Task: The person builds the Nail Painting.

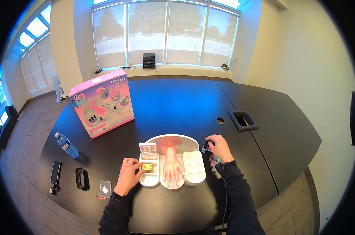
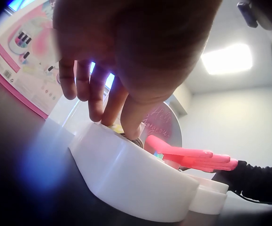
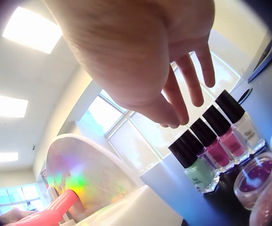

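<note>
A white nail-salon stand [image 1: 150, 184] holds a pink model hand [image 1: 172, 170] before an oval mirror [image 1: 189, 143]. In its left tray sits a small yellow patterned piece [image 1: 147, 167]. The thumb and index finger of my left hand [image 1: 128, 174] pinch this piece, as the left wrist view shows from below, its lower part hidden by the tray wall. My right hand [image 1: 220, 149] hovers over a row of nail polish bottles [image 3: 218, 153] with black caps, fingers extended down and apart from the caps. A green bottle [image 3: 201, 176] stands at the near end.
Glitter pots [image 3: 256, 176] lie beside the bottles. Left of the stand are a clear case [image 1: 105, 188], pink tweezers [image 1: 100, 197], a black band [image 1: 80, 179], a phone [image 1: 56, 172] and a water bottle [image 1: 67, 145]. A large pink box [image 1: 103, 103] stands behind. A square table recess [image 1: 243, 120] lies far right.
</note>
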`<state>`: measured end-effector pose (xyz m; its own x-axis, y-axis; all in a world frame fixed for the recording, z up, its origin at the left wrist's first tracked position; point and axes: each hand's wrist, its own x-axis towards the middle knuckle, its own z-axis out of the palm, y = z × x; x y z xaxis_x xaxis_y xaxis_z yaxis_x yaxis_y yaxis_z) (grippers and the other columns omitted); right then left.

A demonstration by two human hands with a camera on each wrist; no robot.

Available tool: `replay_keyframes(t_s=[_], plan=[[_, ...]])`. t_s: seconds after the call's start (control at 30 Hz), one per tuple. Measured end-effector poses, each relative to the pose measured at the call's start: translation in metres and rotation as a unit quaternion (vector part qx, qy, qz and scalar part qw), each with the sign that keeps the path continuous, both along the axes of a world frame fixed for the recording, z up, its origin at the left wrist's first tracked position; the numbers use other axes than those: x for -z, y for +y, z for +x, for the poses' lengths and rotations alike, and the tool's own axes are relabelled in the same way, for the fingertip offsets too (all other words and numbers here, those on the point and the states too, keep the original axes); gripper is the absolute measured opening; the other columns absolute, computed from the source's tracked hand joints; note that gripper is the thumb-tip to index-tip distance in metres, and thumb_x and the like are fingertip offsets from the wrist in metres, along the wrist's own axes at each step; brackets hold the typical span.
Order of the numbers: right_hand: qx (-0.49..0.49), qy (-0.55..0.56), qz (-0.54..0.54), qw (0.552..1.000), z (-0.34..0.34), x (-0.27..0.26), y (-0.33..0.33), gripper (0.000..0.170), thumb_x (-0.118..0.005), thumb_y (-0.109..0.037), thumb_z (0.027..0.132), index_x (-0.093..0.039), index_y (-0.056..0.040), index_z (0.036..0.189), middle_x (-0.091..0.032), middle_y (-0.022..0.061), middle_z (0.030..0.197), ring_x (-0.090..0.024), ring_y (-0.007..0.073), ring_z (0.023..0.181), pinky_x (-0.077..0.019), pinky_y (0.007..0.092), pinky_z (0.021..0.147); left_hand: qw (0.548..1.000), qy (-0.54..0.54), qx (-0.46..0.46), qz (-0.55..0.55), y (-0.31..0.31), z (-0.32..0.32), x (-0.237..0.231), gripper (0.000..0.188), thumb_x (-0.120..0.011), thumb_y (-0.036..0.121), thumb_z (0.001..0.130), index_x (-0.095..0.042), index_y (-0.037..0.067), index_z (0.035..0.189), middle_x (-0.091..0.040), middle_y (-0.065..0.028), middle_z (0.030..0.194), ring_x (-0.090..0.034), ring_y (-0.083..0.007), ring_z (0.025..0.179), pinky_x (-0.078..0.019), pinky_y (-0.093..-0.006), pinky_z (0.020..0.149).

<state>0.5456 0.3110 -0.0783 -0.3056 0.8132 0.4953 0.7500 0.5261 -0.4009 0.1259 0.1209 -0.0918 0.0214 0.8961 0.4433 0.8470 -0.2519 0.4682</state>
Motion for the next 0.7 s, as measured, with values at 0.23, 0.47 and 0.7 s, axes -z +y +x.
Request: replay_keyframes(t_s=[0.23, 0.47, 0.7], plan=[[0.008, -0.016, -0.033, 0.999, -0.004, 0.0, 0.002, 0.016, -0.077, -0.009, 0.095, -0.082, -0.0065, 0.11, -0.079, 0.0126, 0.112, -0.07, 0.0378, 0.115, -0.0565, 0.0486, 0.102, 1.0, -0.008, 0.003, 0.005, -0.002, -0.002, -0.005, 0.034, -0.09, 0.015, 0.086, -0.083, 0.002, 0.117, -0.07, -0.0099, 0.115, -0.062, -0.0331, 0.118, -0.0548, -0.0438, 0.102], [0.012, -0.028, -0.029, 0.999, -0.005, 0.002, 0.005, 0.016, -0.077, -0.008, 0.095, -0.082, -0.0068, 0.109, -0.079, 0.0124, 0.112, -0.071, 0.038, 0.113, -0.0566, 0.0491, 0.101, 1.0, -0.015, -0.001, 0.013, -0.005, -0.001, -0.013, 0.034, -0.09, 0.013, 0.085, -0.082, 0.001, 0.116, -0.07, -0.0106, 0.115, -0.063, -0.0329, 0.116, -0.0554, -0.0436, 0.1], [0.024, 0.008, 0.017, 1.0, -0.009, -0.006, 0.003, 0.021, -0.077, -0.007, 0.095, -0.08, -0.007, 0.115, -0.08, 0.011, 0.113, -0.071, 0.0369, 0.115, -0.0566, 0.0489, 0.101, 1.0, -0.014, 0.006, 0.026, -0.008, 0.002, -0.023, 0.035, -0.09, 0.011, 0.085, -0.081, 0.002, 0.117, -0.07, -0.0109, 0.117, -0.063, -0.0331, 0.116, -0.0554, -0.0438, 0.1]])
